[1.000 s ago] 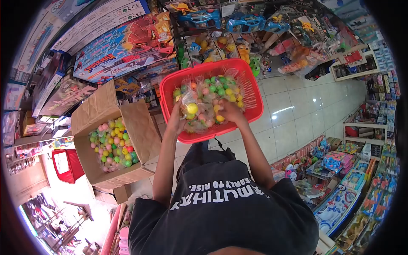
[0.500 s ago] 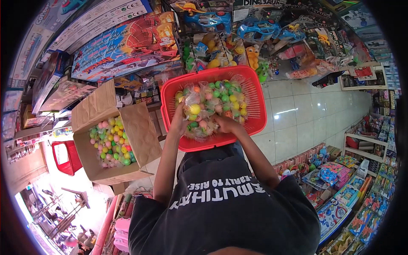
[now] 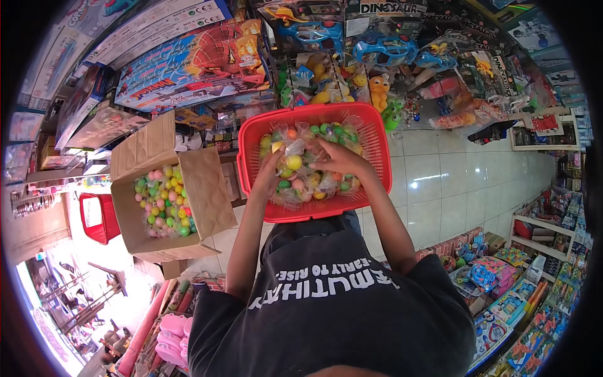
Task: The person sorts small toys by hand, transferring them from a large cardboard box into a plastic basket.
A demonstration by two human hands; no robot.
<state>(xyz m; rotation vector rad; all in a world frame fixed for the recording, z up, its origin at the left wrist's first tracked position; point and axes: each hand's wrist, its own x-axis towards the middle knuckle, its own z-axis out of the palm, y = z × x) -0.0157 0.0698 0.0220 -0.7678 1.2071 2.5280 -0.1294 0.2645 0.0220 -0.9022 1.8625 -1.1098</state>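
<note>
Colourful balls in clear plastic bags (image 3: 323,183) fill much of a red basket (image 3: 251,129) in front of my body. My left hand (image 3: 269,173) is at the basket's left side, its fingers against a bag with yellow balls (image 3: 293,163); whether it grips the bag is unclear. From the right, my right hand (image 3: 339,158) reaches over the bags with its fingers apart and bent, close to the same bag, holding nothing that I can make out.
An open cardboard box (image 3: 207,188) with many coloured balls stands left of the basket. Another red basket (image 3: 108,217) is further left. Boxed toys (image 3: 188,63) and packaged toys (image 3: 383,47) line the far side. Tiled floor (image 3: 433,169) lies to the right.
My right hand has moved up and slightly right, off the lower bags towards the basket's middle, and its fingers have spread. My left hand has shifted slightly right.
</note>
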